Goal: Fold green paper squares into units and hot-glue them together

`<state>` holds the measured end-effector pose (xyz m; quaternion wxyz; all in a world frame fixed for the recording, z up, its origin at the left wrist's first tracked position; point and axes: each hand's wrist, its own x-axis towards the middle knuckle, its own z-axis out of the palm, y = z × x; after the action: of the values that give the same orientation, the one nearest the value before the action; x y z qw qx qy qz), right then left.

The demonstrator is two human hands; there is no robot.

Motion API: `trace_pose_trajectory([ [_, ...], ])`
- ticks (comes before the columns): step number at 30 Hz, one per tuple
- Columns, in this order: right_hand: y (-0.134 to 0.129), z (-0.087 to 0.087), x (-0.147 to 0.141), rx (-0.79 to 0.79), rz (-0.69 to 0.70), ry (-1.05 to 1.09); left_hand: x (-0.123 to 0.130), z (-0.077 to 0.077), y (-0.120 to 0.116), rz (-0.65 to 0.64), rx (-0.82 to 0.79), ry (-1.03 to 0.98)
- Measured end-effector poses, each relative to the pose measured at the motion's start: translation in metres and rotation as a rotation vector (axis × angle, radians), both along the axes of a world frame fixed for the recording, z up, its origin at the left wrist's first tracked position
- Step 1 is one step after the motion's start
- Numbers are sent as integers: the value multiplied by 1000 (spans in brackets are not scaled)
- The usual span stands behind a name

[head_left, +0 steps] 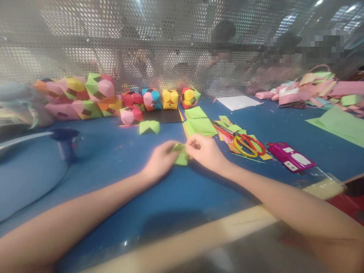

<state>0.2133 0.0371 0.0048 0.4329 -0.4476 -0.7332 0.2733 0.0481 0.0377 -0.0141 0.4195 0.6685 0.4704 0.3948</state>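
Observation:
A folded piece of green paper (181,156) is held between both hands, just over the blue tabletop. My left hand (162,158) is closed on its left side, with the fingers partly hidden. My right hand (205,151) pinches its upper right edge between thumb and fingertips. Beyond the hands lies a stack of green paper squares (200,127), with other colours showing beneath. To its left rests a folded green paper unit (149,127). Red-and-yellow-handled scissors (245,144) lie on paper scraps to the right.
Several multicoloured folded paper balls (99,87) line the back left by a perforated metal screen (170,45). A purple power strip (292,157), a white sheet (238,102), pink paper pieces (315,89) and a green sheet (341,123) are on the right. People show blurrily behind the screen.

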Motion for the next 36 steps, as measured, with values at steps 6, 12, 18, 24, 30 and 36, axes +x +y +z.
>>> trace_pose_trajectory([
  [6,0,2,1,-144,-4,82,0,3,-2,0,-55,-43],
  [12,-1,4,0,-173,-22,79,-1,2,-1,-34,-77,-157],
  [18,-1,4,0,-149,-38,-9,-2,2,-2,64,-14,-126],
  [24,0,5,4,-105,-34,-165,-2,2,-1,111,-22,-92],
  [30,-2,1,1,-86,30,-62,2,8,-5,125,-15,-59],
  [36,-1,-1,0,1,8,-36,2,8,-5,151,21,-10],
])
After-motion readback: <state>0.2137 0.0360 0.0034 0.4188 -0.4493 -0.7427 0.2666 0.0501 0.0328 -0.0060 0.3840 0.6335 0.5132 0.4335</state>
